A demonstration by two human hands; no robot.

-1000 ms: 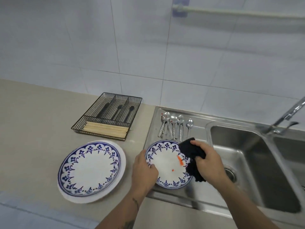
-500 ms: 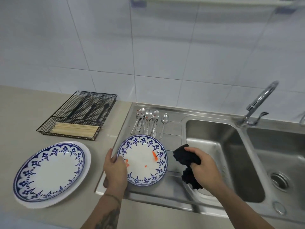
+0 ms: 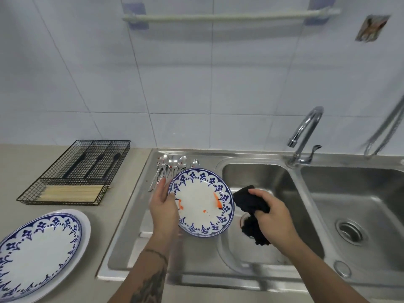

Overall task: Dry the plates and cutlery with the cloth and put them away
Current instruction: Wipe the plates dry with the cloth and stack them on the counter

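At the far left, a large blue-and-white patterned plate [image 3: 37, 250] is seen lying on a plain white oval plate [image 3: 84, 226] on the beige countertop [image 3: 19, 169]. Behind them, a black wire-mesh cutlery tray [image 3: 76, 171] is placed on the counter; dark-handled utensils [image 3: 96, 162] are held in its rear compartments and pale wooden chopsticks [image 3: 72, 192] in its front one. On the steel draining board [image 3: 131, 232] of the sink, a cluster of silver metal spoons [image 3: 172, 166] is laid near the back edge.

A round white plate with a blue floral rim [image 3: 200, 203] is held tilted above the draining board, partly over the basin edge; orange smears are visible on its face. Its left rim is gripped by the left hand [image 3: 162, 209], the thumb curled over the front, the fingers hidden behind.

Just beside the plate's right rim, a crumpled black cloth [image 3: 251, 206] is clutched in the right hand [image 3: 272, 217], the fingers curled round it, over the left stainless-steel basin [image 3: 273, 178]. Whether cloth and plate touch cannot be told. A curved chrome tap [image 3: 305, 136] is mounted behind, between the left basin and a second steel basin [image 3: 360, 193] at the far right.
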